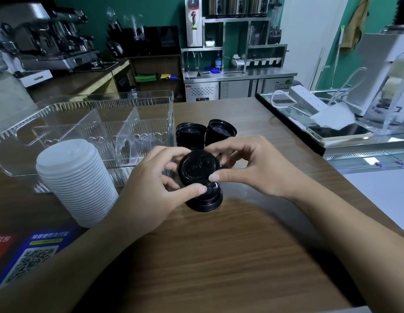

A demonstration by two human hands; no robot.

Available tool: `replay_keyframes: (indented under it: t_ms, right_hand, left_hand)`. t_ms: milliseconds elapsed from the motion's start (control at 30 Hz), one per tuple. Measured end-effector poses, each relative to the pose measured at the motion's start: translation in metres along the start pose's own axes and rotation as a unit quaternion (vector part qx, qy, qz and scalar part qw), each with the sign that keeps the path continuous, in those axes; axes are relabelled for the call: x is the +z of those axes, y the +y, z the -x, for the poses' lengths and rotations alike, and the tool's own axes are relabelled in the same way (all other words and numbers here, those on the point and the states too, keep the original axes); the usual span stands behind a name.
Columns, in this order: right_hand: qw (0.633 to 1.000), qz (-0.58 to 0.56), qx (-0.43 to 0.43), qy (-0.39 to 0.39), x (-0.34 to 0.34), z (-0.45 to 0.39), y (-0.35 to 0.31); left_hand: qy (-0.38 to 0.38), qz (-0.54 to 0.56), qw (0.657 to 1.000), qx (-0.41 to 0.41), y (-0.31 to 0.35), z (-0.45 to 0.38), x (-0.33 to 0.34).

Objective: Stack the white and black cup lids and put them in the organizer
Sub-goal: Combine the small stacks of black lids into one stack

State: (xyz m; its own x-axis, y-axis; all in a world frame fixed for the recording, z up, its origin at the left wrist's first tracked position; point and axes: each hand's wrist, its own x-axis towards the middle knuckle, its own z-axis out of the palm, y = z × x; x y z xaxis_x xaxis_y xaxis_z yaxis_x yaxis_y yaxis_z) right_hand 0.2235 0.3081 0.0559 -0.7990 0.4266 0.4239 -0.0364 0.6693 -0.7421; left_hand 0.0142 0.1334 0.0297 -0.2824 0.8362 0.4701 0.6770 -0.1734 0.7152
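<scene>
Head view: left hand (151, 188) and right hand (248, 168) curled, pinching black lid (197, 168) over black stack (205, 199), right of white lid stack (76, 181).

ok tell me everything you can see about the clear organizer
The clear organizer is a see-through plastic bin with upright dividers, heart-shaped cutouts and a toothed rim. It sits upright on the wooden counter, behind the white lid stack and left of the black lid stacks. No lids are visible inside. Neither hand touches it.
</scene>
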Motion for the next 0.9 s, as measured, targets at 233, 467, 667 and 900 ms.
replay_keyframes:
  t_ms: [233, 467, 667, 900]
  right_hand:
    - [0.999, 0.024, -0.025, -0.028, -0.005, 0.001, 0.005]
    - [0.997, 0.056, -0.008, -0.059, -0.007, 0.001, 0.013]
    - [0.994, 0.073, 0.012, -0.085, -0.007, 0.002, 0.016]
    - [0.991, 0.087, 0.024, -0.1, -0.008, 0.003, 0.017]
  left_hand:
    - [-0.019, -0.004, 1.0, -0.007, -0.001, 0.001, -0.002]
    - [-0.08, -0.043, 0.995, -0.033, -0.004, 0.004, 0.0]
    - [-0.086, -0.074, 0.993, -0.038, -0.011, 0.005, 0.005]
    - [-0.094, -0.089, 0.991, -0.032, -0.013, 0.006, 0.008]
